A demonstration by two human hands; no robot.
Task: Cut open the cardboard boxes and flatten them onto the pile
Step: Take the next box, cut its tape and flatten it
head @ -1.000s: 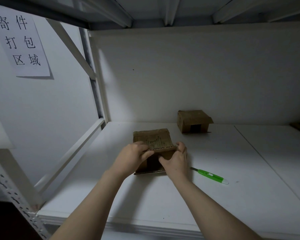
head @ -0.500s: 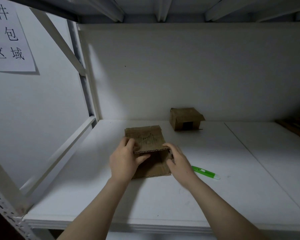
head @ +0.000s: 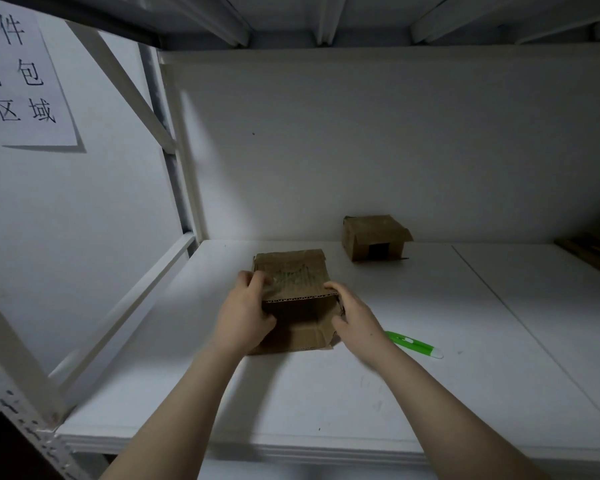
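Box (head: 293, 273) front-to-back, open end nearward

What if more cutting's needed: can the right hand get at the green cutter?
Probably yes, after releasing the near box: the green cutter lies uncovered on the shelf beside the right hand.

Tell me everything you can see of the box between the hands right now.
The brown corrugated cardboard box sits on the white shelf, partly collapsed. Its top panel slopes, showing a fluted cut edge, and a creased flap lies flat toward the viewer. The left hand grips its left side, the right hand its right. Faint greenish marks show on top.
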